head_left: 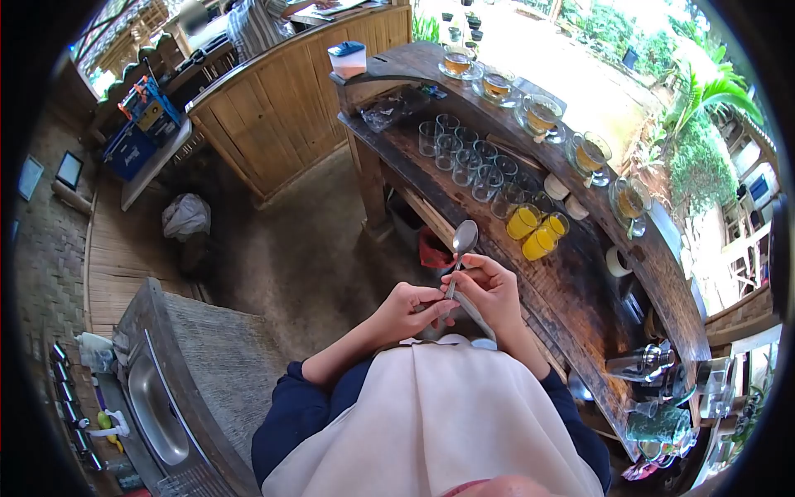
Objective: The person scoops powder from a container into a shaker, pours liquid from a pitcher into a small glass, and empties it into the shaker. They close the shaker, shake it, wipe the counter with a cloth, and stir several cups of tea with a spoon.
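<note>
A metal spoon is held upright in front of my body, its bowl at the top. My right hand pinches the spoon's handle just below the bowl. Lower on the handle, the fingers of my left hand are closed round it, close beside the right hand. Beyond the hands, glasses with yellow contents stand on the wooden counter, next to rows of empty clear glasses.
Several cups of amber drink on saucers line the raised ledge. A lidded tub sits at its far end. A metal sink is at lower left, pitchers at lower right. A person in a striped top is behind the far partition.
</note>
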Demonstrator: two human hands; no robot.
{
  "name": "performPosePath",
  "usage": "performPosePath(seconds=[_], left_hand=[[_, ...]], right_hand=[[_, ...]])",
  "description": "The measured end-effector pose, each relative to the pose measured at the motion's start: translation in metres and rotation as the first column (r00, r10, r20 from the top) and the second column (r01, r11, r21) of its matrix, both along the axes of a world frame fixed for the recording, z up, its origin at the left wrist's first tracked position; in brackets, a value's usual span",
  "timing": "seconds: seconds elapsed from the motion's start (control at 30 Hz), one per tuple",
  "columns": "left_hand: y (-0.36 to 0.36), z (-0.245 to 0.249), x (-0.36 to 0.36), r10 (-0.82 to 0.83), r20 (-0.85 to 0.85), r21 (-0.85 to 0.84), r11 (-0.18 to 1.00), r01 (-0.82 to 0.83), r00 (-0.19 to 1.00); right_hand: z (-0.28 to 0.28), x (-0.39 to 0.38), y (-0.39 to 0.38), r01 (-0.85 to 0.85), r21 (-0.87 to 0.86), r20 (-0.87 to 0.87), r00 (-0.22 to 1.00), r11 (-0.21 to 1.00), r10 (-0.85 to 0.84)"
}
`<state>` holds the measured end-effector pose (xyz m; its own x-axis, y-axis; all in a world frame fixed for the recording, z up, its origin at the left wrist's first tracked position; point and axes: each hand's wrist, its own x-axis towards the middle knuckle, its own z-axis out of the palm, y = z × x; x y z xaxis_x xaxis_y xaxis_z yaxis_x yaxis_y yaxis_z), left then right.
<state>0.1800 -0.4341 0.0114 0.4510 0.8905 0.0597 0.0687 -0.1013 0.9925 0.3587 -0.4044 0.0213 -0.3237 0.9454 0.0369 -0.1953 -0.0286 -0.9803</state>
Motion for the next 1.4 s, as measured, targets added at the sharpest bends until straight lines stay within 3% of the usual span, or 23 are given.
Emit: performPosePath(seconds=[0.33,0.47,0.57,0.83,0.97,1.17,1.4], left_hand=[[0.036,-0.003,0.003,0.072,0.072,0.011,0.997,-0.073,0.995],[0.082,0.001,0.010,0.017,0.075,0.051,0.998,-0.021,0.997],[0.129,-0.004,0.021,-0.027,0.063,0.097,0.995,0.021,0.998],[0.227,0.022,0.058,-0.204,0.026,0.134,0.971,0.199,0.979],[0.250,0.024,0.067,-0.229,0.018,0.143,0.964,0.224,0.973],[0.275,0.015,0.078,-0.352,0.051,0.097,0.933,0.346,0.935],[0.294,0.024,0.080,-0.446,0.081,-0.064,0.890,0.451,0.892]], right_hand=[[-0.001,-0.001,0.037,-0.026,0.027,0.026,0.999,0.999,0.025],[0.007,0.010,0.073,-0.021,-0.028,0.005,1.000,0.999,0.021],[0.000,0.025,0.107,-0.008,0.039,0.052,0.999,0.999,0.006],[0.003,0.057,0.169,0.163,-0.023,-0.167,0.972,0.986,-0.165],[0.005,0.065,0.187,0.172,-0.023,-0.174,0.969,0.985,-0.173],[0.008,0.075,0.190,0.299,-0.059,-0.030,0.953,0.952,-0.301],[0.012,0.068,0.191,0.430,0.094,0.082,0.896,0.898,-0.437]])
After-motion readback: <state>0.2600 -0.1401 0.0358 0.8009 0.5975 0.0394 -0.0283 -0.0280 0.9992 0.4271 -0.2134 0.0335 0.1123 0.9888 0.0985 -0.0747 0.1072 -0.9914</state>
